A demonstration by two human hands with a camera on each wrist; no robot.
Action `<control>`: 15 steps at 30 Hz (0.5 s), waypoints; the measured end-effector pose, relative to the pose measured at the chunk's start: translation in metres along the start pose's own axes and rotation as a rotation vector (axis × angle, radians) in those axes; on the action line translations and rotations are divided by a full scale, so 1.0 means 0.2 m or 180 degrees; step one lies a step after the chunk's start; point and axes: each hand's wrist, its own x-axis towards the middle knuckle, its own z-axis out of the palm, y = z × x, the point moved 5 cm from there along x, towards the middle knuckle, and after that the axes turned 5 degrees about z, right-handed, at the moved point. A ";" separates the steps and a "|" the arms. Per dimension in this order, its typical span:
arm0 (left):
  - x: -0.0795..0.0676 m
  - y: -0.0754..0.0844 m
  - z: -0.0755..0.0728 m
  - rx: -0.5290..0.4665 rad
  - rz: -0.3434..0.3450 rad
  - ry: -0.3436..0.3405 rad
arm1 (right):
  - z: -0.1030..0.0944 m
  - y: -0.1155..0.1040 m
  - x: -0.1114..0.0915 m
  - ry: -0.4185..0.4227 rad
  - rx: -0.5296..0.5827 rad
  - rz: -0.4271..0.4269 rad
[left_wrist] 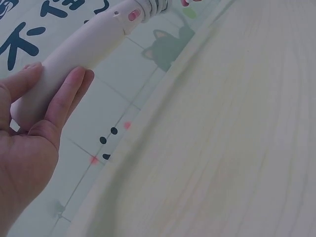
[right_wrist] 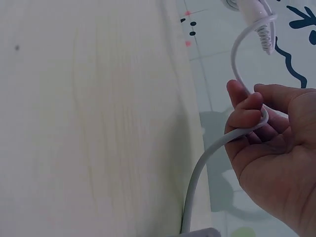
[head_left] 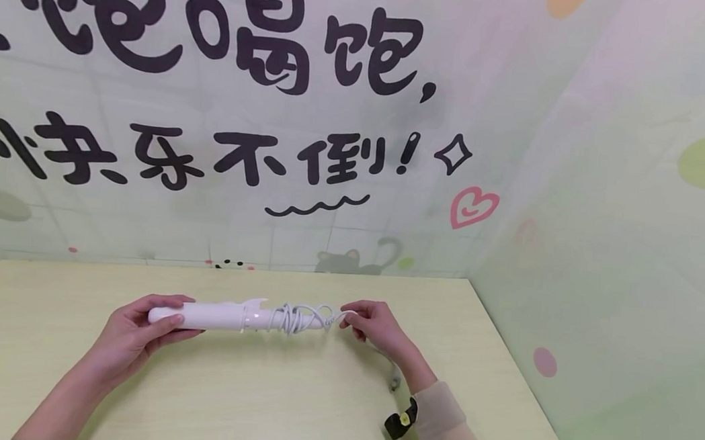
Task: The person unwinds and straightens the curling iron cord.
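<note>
A white curling iron [head_left: 216,316] is held level above the table, its cord [head_left: 290,318] looped several times round the handle end. My left hand [head_left: 133,338] grips the iron's smooth rounded end, thumb on the near side and fingers behind. In the left wrist view, a small pinkish window [left_wrist: 134,15] shows on the iron's body near the coils. My right hand [head_left: 376,326] pinches the cord a little beyond the handle's tip. From that hand the cord's free part [right_wrist: 197,170] hangs down, with a grey end piece [head_left: 395,382] below the wrist.
Beneath both hands lies a pale wooden table [head_left: 226,401]. A printed wall [head_left: 218,232] with dark lettering rises at its back edge, and another wall [head_left: 624,331] runs along the right side. A black strap piece [head_left: 401,419] hangs at my right wrist.
</note>
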 end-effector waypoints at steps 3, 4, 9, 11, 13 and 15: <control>0.00 0.00 0.00 0.0013 0.0000 0.0005 | -0.02 0.01 -0.02 0.0055 -0.0111 0.0018; -0.01 0.00 0.00 0.0026 -0.0001 0.0004 | -0.03 0.01 -0.03 0.0068 -0.0140 0.0017; -0.02 0.00 -0.01 0.0058 0.0002 -0.0013 | -0.07 0.03 -0.06 0.0092 -0.0218 0.0031; -0.03 0.00 -0.02 0.0045 0.0003 -0.0023 | -0.08 0.04 -0.07 0.0103 -0.0211 0.0040; -0.03 0.00 -0.03 0.0028 0.0006 -0.0042 | -0.10 0.05 -0.07 0.0131 -0.0186 0.0016; -0.04 0.00 -0.04 0.0026 0.0019 -0.0069 | -0.11 0.05 -0.07 0.0167 -0.0169 -0.0011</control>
